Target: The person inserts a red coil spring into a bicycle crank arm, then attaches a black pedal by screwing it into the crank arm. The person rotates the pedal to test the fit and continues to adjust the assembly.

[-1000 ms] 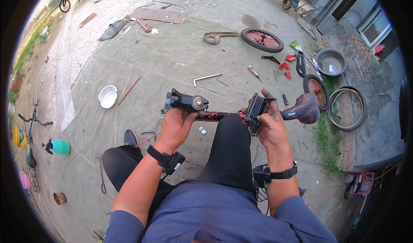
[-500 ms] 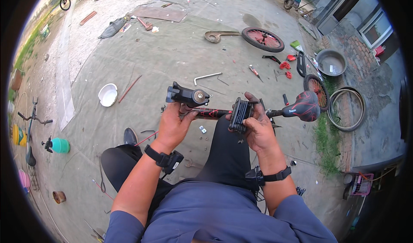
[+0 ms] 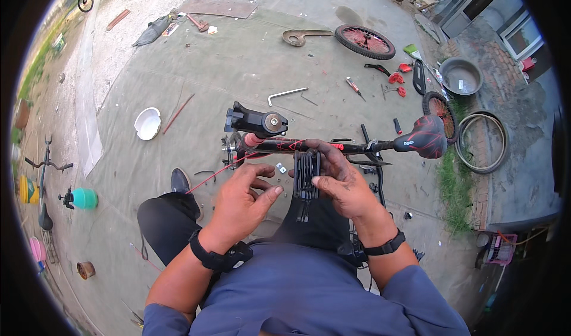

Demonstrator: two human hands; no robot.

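Note:
My right hand (image 3: 348,184) grips a black folding multi-tool (image 3: 305,175) with several thin keys stacked side by side, fingers behind it and thumb in front. Just left of the tool, my left hand (image 3: 244,202) holds nothing, its fingers curled but apart. Beyond both hands a black and red bicycle frame (image 3: 279,146) lies crosswise. A black handlebar stem (image 3: 256,120) with a round bolt on top sits at its left end, above a pink-red collar. The black and red saddle (image 3: 421,138) is at the right end.
Around lie a bent hex key (image 3: 287,95), a white bowl (image 3: 148,123), a spoked wheel (image 3: 364,42), red parts (image 3: 397,77), a grey basin (image 3: 461,76) and loose tyres (image 3: 480,142). A teal spray bottle (image 3: 84,198) stands at left.
My left hand has let go of the frame below the stem and moved down and nearer. My right hand has brought the multi-tool left, now turned more upright.

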